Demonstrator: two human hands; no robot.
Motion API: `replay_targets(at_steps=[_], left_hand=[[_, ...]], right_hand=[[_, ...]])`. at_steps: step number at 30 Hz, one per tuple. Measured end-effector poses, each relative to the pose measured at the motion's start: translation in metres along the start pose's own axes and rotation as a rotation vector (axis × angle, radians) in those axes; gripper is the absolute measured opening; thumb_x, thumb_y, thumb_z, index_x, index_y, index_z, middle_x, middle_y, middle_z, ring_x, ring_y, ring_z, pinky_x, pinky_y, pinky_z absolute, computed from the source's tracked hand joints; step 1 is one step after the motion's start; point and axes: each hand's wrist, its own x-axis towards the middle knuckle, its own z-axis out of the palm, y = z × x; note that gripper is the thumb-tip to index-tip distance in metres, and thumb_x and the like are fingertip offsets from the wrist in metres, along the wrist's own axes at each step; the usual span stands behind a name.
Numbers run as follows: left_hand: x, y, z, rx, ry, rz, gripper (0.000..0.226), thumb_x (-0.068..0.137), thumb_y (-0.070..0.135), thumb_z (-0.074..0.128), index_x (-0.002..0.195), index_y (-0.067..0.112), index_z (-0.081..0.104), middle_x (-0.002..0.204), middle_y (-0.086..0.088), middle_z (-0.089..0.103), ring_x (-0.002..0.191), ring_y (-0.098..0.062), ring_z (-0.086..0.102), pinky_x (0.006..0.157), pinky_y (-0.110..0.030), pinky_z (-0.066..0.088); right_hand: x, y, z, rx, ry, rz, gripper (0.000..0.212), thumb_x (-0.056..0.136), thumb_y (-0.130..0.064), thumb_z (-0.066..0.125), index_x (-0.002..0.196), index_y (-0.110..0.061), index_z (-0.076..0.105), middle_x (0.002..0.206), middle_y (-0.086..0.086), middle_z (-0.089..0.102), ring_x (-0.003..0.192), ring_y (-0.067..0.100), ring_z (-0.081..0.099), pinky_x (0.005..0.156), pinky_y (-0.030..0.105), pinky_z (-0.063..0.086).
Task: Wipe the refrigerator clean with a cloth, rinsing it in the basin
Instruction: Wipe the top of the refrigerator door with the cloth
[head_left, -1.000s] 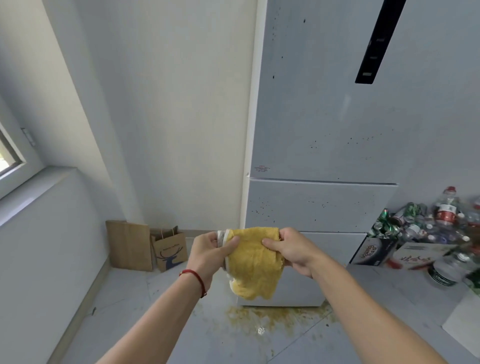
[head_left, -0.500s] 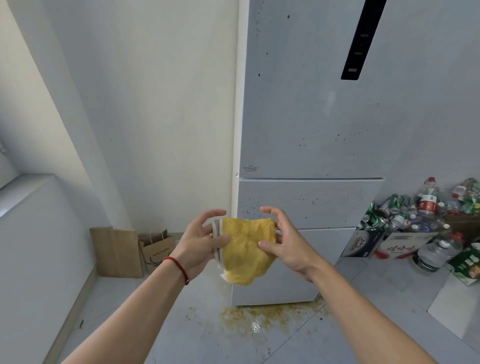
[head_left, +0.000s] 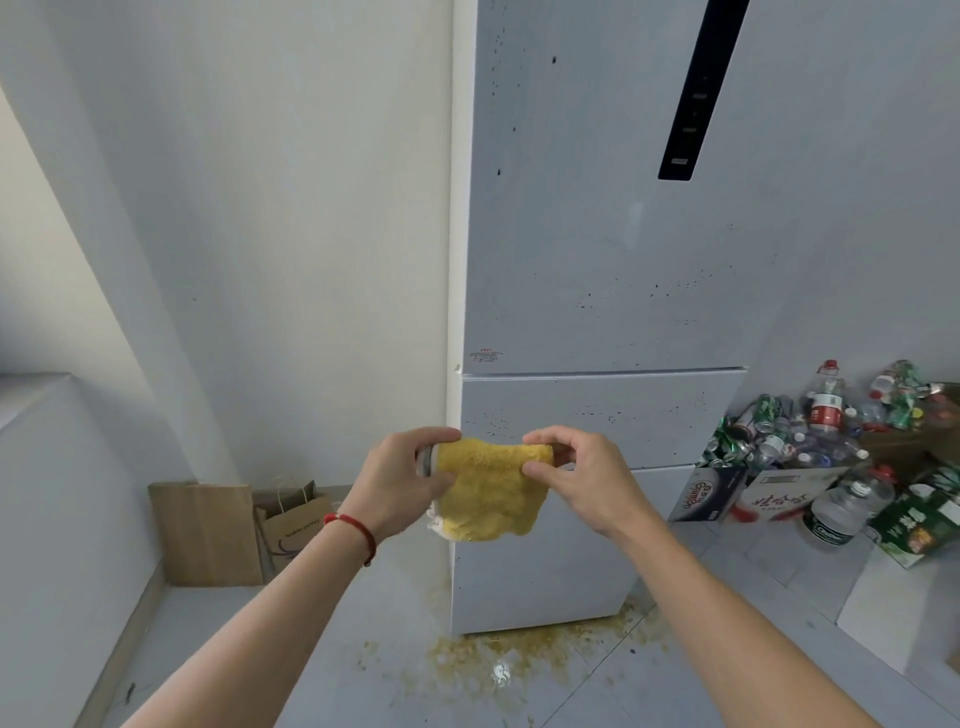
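refrigerator: dark specks | floor: yellow-brown spill at base

The refrigerator front stands unobstructed from top to floor. Open floor lies to its left as far as the paper bags against the wall. To its right, boxes heaped with bottles and cans crowd its side.
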Motion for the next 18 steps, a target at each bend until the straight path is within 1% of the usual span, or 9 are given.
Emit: replay_targets(at_steps=[3,6,7,9,10,12,14,16,18], left_hand=[[0.013,0.011,0.000,0.240,0.120,0.074,0.024,0.086,0.010,0.068,0.104,0.024,0.076,0.097,0.009,0.067,0.100,-0.011,0.055,0.082,-0.014,0.043],[0.031,0.018,-0.008,0.115,0.045,0.026,0.008,0.087,0.016,0.069,0.092,0.020,0.075,0.084,0.003,0.067,0.096,-0.012,0.057,0.071,-0.010,0.040],[0.036,0.021,-0.012,-0.028,-0.027,-0.024,0.004,0.088,0.019,0.072,0.089,0.019,0.075,0.082,-0.001,0.071,0.092,-0.013,0.063,0.073,-0.017,0.045],[0.048,0.031,-0.017,-0.331,-0.166,-0.068,0.009,0.091,0.023,0.074,0.089,0.015,0.074,0.083,-0.004,0.074,0.086,-0.017,0.070,0.078,-0.030,0.053],[0.054,0.037,-0.017,-0.448,-0.210,-0.083,0.011,0.094,0.023,0.072,0.093,0.013,0.072,0.086,-0.004,0.074,0.087,-0.019,0.071,0.079,-0.036,0.056],[0.070,0.050,-0.011,-0.578,-0.255,-0.079,0.017,0.099,0.026,0.066,0.106,0.010,0.066,0.094,-0.004,0.072,0.090,-0.022,0.071,0.081,-0.045,0.059],[0.090,0.068,0.001,-0.603,-0.263,-0.040,0.025,0.101,0.031,0.061,0.115,0.010,0.058,0.099,-0.007,0.068,0.091,-0.022,0.069,0.083,-0.048,0.057],[0.106,0.086,0.011,-0.584,-0.240,0.005,0.027,0.102,0.033,0.060,0.115,0.010,0.055,0.101,-0.008,0.066,0.092,-0.023,0.066,0.083,-0.048,0.055],[0.125,0.108,0.025,-0.430,-0.155,0.061,0.020,0.100,0.035,0.063,0.109,0.018,0.058,0.099,-0.008,0.066,0.090,-0.025,0.066,0.083,-0.050,0.057]], right_hand=[[0.008,-0.014,-0.001,-0.253,0.068,-0.096,0.008,0.093,-0.025,0.076,0.091,-0.026,0.068,0.092,-0.013,0.064,0.082,0.005,0.060,0.074,0.023,0.049],[0.017,-0.019,-0.011,-0.147,-0.014,-0.008,0.015,0.104,-0.033,0.061,0.098,-0.019,0.060,0.107,-0.008,0.059,0.091,0.002,0.058,0.078,0.019,0.052],[0.017,-0.021,-0.015,-0.055,-0.049,0.041,0.021,0.106,-0.035,0.058,0.102,-0.014,0.059,0.103,-0.005,0.062,0.087,0.006,0.060,0.075,0.018,0.053],[0.020,-0.025,-0.025,0.173,-0.049,0.120,0.029,0.106,-0.036,0.057,0.107,-0.008,0.059,0.092,0.001,0.069,0.081,0.014,0.065,0.078,0.029,0.059],[0.024,-0.025,-0.029,0.298,-0.041,0.147,0.031,0.106,-0.036,0.058,0.110,-0.005,0.062,0.091,0.003,0.072,0.079,0.015,0.069,0.077,0.033,0.061],[0.035,-0.025,-0.040,0.564,-0.013,0.186,0.038,0.105,-0.037,0.059,0.115,-0.002,0.068,0.094,0.008,0.074,0.082,0.018,0.071,0.073,0.032,0.059],[0.047,-0.021,-0.052,0.910,0.016,0.251,0.055,0.103,-0.049,0.054,0.115,0.002,0.072,0.101,0.015,0.073,0.094,0.025,0.068,0.083,0.037,0.056],[0.051,-0.018,-0.053,1.245,-0.018,0.360,0.078,0.100,-0.066,0.046,0.128,0.003,0.068,0.125,0.024,0.069,0.117,0.039,0.066,0.106,0.052,0.050],[0.052,-0.013,-0.060,1.401,-0.121,0.435,0.090,0.096,-0.077,0.036,0.134,-0.002,0.067,0.140,0.027,0.062,0.128,0.047,0.061,0.109,0.059,0.047]])
